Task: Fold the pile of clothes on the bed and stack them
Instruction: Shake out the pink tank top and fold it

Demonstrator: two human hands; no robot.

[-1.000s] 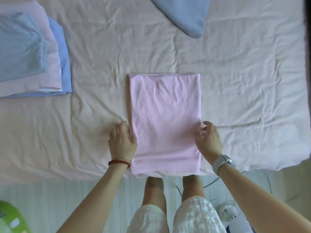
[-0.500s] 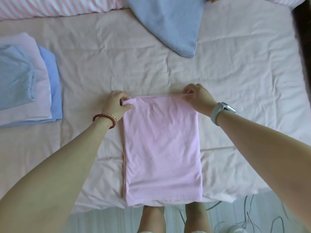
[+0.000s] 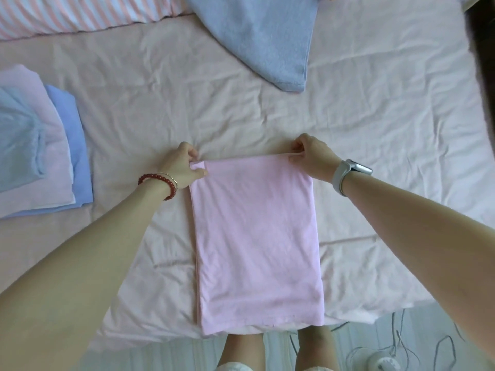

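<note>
1. Bed (image 3: 375, 135): your work surface, covered in a pale pink sheet, creased all over; its near edge hangs above a light floor (image 3: 160, 354).
2. Pillow (image 3: 80, 14): far left corner, pink-and-white stripes.
3. Stack (image 3: 40, 156): far left on the bed, three folded layers, soft knit; light blue on top, pale pink under it, deeper blue at the bottom.
4. Left hand (image 3: 182, 166): yours, red bead bracelet at the wrist; thumb and fingers pinch the far left corner of the pink garment.
5. Pink garment (image 3: 257, 245): centre of the bed, in front of you, folded to a long rectangle, smooth thin fabric, flat except its far edge, raised slightly between your hands.
6. Blue cloth (image 3: 262, 41): far centre, unfolded, coarser weave, one corner pointing toward you.
7. Right hand (image 3: 313, 159): yours, grey watch on the wrist; fingers pinch the far right corner.
8. Cables (image 3: 401, 346): on the floor, lower right.
9. No readable writing.
</note>
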